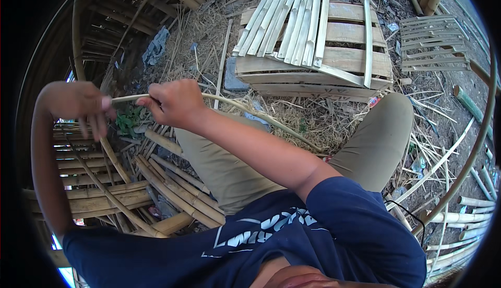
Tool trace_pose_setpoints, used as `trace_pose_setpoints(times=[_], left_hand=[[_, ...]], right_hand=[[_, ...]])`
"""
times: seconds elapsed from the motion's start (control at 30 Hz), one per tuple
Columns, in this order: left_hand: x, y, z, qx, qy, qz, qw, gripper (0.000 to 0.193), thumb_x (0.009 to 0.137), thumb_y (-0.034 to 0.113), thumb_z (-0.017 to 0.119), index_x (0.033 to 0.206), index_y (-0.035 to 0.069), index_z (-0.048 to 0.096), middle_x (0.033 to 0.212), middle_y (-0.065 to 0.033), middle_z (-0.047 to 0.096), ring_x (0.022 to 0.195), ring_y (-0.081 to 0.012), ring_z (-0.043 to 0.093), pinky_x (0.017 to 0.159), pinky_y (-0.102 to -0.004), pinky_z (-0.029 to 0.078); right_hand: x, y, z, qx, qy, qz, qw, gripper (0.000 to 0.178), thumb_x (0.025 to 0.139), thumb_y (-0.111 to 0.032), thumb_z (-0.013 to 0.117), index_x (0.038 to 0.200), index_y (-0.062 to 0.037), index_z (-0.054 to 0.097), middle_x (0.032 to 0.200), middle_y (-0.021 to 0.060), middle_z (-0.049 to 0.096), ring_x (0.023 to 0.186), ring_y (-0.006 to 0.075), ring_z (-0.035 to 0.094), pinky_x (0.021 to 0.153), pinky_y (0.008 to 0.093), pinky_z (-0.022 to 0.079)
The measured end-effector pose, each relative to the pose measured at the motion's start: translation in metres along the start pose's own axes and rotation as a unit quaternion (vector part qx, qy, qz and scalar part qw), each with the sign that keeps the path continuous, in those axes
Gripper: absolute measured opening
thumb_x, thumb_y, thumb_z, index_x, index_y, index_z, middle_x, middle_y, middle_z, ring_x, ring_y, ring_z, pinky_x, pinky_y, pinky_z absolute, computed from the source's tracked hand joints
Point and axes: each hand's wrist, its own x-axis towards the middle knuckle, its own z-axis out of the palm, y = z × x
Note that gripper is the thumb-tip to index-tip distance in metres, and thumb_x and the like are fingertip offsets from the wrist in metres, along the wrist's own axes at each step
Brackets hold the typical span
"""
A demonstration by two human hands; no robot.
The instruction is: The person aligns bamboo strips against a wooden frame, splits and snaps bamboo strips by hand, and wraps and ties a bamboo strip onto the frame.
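A long, thin bamboo strip (pixel 261 116) bows across the space above my lap, its far end reaching down to the right near my knee. My right hand (pixel 177 102) is closed in a fist around it, the thumb pointing left along the strip. Toward the strip's left end, my left hand (pixel 78 105) is blurred by motion. Its thumb meets the strip there, while the other fingers hang loosely below. How firmly those fingers hold the strip is unclear.
A slatted wooden crate (pixel 313 74) ahead carries a row of split bamboo slats (pixel 284 21). To its right lies a slatted bamboo panel (pixel 433 42). Bamboo poles (pixel 177 186) are stacked at my left. A grey block (pixel 236 75) and a crumpled cloth (pixel 155 46) rest on the straw-littered ground.
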Motion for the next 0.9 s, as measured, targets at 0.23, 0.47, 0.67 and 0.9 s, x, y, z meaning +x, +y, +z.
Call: trace_pose_setpoints(times=[0.23, 0.47, 0.67, 0.9], left_hand=[[-0.014, -0.049, 0.029, -0.126, -0.211, -0.058, 0.968, 0.071, 0.108, 0.047, 0.032, 0.108, -0.017, 0.062, 0.090, -0.0284, 0.072, 0.079, -0.0359, 0.075, 0.071, -0.0425, 0.064], [0.011, -0.049, 0.101, -0.239, 0.074, -0.053, 0.967, 0.059, 0.105, 0.053, 0.043, 0.066, 0.010, 0.044, 0.055, 0.0019, 0.042, 0.045, -0.0072, 0.037, 0.042, -0.0246, 0.027], [0.048, -0.041, 0.137, -0.340, 0.162, 0.050, 0.925, 0.057, 0.106, 0.052, 0.042, 0.066, 0.013, 0.041, 0.054, 0.0067, 0.034, 0.044, -0.0045, 0.027, 0.041, -0.0244, 0.018], [0.093, -0.030, 0.174, -0.441, 0.214, 0.124, 0.863, 0.055, 0.107, 0.051, 0.041, 0.067, 0.013, 0.040, 0.057, 0.0083, 0.032, 0.046, -0.0023, 0.024, 0.042, -0.0228, 0.016]], right_hand=[[-0.030, -0.040, 0.017, 0.054, -0.073, -0.020, 0.996, 0.040, 0.089, -0.044, 0.068, 0.067, -0.0126, 0.058, 0.055, 0.0069, 0.060, 0.051, 0.0300, 0.063, 0.044, 0.0427, 0.044], [-0.027, -0.017, 0.002, 0.015, -0.070, -0.074, 0.995, 0.042, 0.088, -0.049, 0.067, 0.067, -0.0143, 0.056, 0.058, 0.0040, 0.061, 0.056, 0.0258, 0.066, 0.045, 0.0412, 0.047], [-0.018, 0.019, -0.019, -0.019, -0.056, -0.128, 0.990, 0.040, 0.083, -0.050, 0.070, 0.067, -0.0157, 0.056, 0.060, 0.0016, 0.060, 0.057, 0.0233, 0.066, 0.047, 0.0381, 0.048], [-0.010, 0.047, -0.045, -0.023, -0.071, -0.172, 0.982, 0.037, 0.074, -0.046, 0.075, 0.068, -0.0155, 0.055, 0.063, -0.0007, 0.058, 0.062, 0.0220, 0.064, 0.051, 0.0378, 0.047]])
